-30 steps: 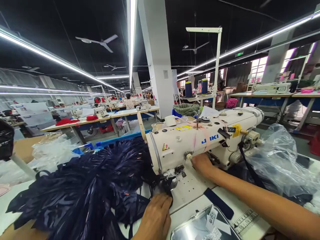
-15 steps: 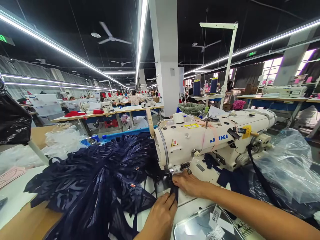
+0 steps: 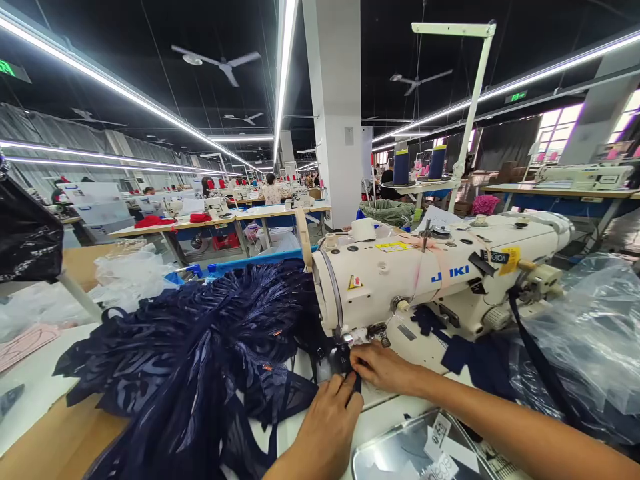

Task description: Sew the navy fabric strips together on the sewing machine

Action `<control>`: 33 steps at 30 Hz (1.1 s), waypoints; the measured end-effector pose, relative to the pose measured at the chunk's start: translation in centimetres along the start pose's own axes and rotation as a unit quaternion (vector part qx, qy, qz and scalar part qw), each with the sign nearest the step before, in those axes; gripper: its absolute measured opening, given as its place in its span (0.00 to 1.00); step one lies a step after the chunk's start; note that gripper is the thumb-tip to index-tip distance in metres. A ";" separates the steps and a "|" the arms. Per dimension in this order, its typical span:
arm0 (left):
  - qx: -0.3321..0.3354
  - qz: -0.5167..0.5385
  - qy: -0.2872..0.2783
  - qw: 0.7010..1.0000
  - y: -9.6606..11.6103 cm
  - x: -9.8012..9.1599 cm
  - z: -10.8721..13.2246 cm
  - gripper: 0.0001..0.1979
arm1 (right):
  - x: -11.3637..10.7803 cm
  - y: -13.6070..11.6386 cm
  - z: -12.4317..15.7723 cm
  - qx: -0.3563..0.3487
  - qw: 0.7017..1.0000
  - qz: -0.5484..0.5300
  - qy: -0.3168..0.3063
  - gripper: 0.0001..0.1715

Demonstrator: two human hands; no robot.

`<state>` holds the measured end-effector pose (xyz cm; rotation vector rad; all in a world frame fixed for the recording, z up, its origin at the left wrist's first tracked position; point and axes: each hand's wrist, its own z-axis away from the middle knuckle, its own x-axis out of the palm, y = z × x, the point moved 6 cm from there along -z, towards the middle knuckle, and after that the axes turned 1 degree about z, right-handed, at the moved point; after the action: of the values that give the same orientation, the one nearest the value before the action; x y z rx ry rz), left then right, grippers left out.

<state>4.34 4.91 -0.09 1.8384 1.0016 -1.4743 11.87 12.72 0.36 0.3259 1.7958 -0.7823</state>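
Observation:
A white sewing machine [image 3: 390, 283] stands in front of me, its needle area low at the left end. Close to the needle area, my right hand [image 3: 381, 367] is closed, fingertips pinching a navy fabric strap [image 3: 358, 384]. My left hand [image 3: 331, 417] lies just nearer to me, fingers bent and pressed together on the same strap. The strap's end by the presser foot is partly hidden by my fingers. A big heap of navy garments [image 3: 200, 347] with straps and sheer parts spreads to the left of both hands.
A metal tray [image 3: 370, 460] with white labels [image 3: 443, 463] sits close by at the front. Clear plastic bags [image 3: 585, 333] and navy fabric lie on the right. Thread cones [image 3: 401, 168] stand behind the machine. A cardboard piece [image 3: 75, 437] is at the left.
The view has shifted a little, so the machine appears slightly farther right. My left fingertips are now closer to the right hand, and both still hold the strap.

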 end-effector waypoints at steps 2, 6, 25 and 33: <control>-0.007 0.004 -0.009 1.000 0.0 -0.1 -0.1 0.16 | 0.2 -0.1 0.1 -0.017 0.999 0.033 0.006 0.07; -0.010 0.002 0.000 1.000 -0.1 0.1 0.0 0.16 | 0.4 -0.5 0.6 -0.087 0.990 0.100 0.043 0.08; -0.018 -0.061 0.130 0.990 0.1 -0.2 -1.2 0.16 | -1.3 -0.9 2.0 -0.275 0.927 0.234 0.102 0.17; -0.035 -0.077 0.117 0.990 -0.1 0.5 -1.9 0.17 | -2.7 -1.4 2.0 -0.291 0.922 0.198 0.160 0.24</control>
<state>5.36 6.62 -0.14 1.9517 1.3177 -1.3127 13.57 10.81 2.93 0.4147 2.0784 0.1111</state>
